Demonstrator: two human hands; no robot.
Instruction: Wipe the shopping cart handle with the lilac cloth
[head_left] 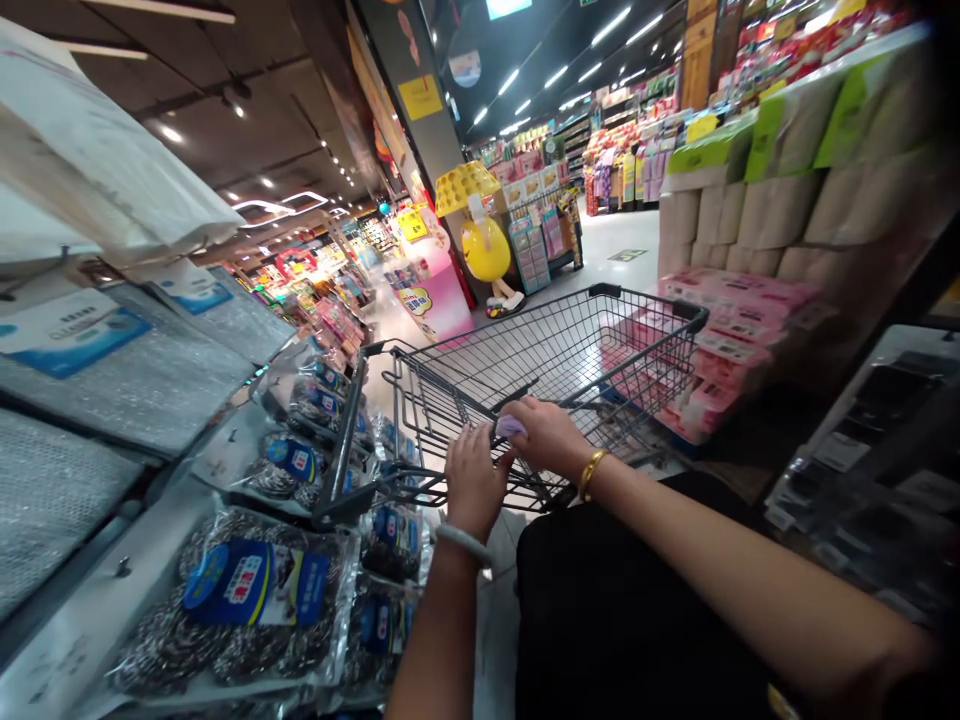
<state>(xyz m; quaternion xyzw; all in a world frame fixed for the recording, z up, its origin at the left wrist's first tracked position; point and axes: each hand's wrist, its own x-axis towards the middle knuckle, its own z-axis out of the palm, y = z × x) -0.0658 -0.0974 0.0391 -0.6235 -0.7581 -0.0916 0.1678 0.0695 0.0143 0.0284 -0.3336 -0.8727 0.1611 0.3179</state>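
A wire shopping cart (555, 345), seen tilted, stands ahead of me with nothing in its basket. Its dark handlebar (346, 440) is off to the left. My right hand (546, 437), a gold bangle on its wrist, is closed around a small lavender cloth (512, 427), mostly covered by the fingers. The cloth is over the cart's near side wires. Just left of it, my left hand (474, 475) lies with its fingers stretched out over the cart's near edge, its thumb towards the right hand. A pale bangle circles that wrist.
Bagged black goods (255, 590) hang on a rack at my left, close to the cart. Stacked paper rolls (772, 210) and pink packs (724, 370) stand on the right. A yellow figure (486, 245) and a pink promotion stand (431, 295) are beyond the cart.
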